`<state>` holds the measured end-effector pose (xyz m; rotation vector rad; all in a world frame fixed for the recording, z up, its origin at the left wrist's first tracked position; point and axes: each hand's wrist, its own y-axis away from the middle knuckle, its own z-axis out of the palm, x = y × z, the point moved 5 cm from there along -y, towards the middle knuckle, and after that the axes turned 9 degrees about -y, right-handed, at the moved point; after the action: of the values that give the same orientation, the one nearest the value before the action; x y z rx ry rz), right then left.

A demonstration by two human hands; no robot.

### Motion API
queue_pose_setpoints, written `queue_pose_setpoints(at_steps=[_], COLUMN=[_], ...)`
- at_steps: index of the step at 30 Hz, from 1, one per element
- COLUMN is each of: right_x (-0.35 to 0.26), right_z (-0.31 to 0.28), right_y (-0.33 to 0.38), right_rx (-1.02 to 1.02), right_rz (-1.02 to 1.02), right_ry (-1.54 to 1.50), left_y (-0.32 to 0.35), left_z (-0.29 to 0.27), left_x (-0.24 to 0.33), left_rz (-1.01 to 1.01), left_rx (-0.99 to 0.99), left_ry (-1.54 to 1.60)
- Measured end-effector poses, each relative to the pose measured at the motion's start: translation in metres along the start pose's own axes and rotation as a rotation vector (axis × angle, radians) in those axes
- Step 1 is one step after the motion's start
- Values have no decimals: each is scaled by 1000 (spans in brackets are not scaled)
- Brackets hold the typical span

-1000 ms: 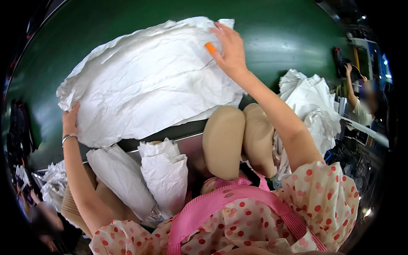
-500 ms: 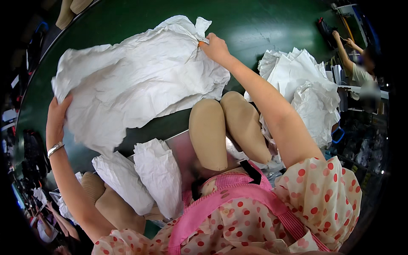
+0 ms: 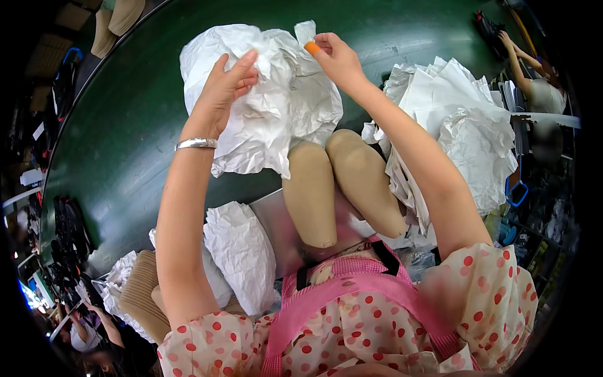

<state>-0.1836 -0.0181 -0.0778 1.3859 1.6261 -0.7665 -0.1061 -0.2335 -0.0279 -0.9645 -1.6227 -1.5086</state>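
Note:
A crumpled sheet of white paper [image 3: 276,119], bunched and folded over, lies over the green table beyond the two beige rounded, shoe-shaped pieces [image 3: 309,195]. My right hand [image 3: 339,61], an orange cover on its thumb, pinches the upper right corner of the sheet. Against its left part is my left hand [image 3: 227,88], thumb apart and fingers stretched out, not closed round the paper. Near my lap, a white paper-wrapped bundle [image 3: 240,254] lies left of the beige pieces, with another partly hidden behind my left forearm.
Loose white paper sheets [image 3: 449,113] are heaped at the right of the green table [image 3: 125,125]. A ribbed beige piece [image 3: 147,292] lies at lower left. Dark shoes [image 3: 72,229] line the left side. A co-worker's hands [image 3: 507,44] are near a dark shoe at far right.
My left hand has swung right and up from the sheet's far left edge, and its fingers have opened. The wide-spread sheet is now gathered smaller. My right hand still holds its corner.

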Motion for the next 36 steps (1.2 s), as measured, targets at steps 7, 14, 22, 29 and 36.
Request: queue_pose_setpoints(at_steps=[7,14,22,29,36], right_x=[3,34,29,15,-15], right_z=[81,134,178,239,198], right_y=[45,42,44,43,34], right_rx=[-452,-578,-536,-427,-178], right_rz=[264,677,573,325,158], right_ry=[78,-585,-534,-388,-327], left_y=[-12,19,25,13,-2], left_z=[-21,-27,-103,-190,-174], left_x=[-21,-54,-71,-141,-150], left_rz=[285,563,511,-113,-192], left_rx=[136,235,861,848,648], left_ry=[-107,-1093,-1378,-857,74])
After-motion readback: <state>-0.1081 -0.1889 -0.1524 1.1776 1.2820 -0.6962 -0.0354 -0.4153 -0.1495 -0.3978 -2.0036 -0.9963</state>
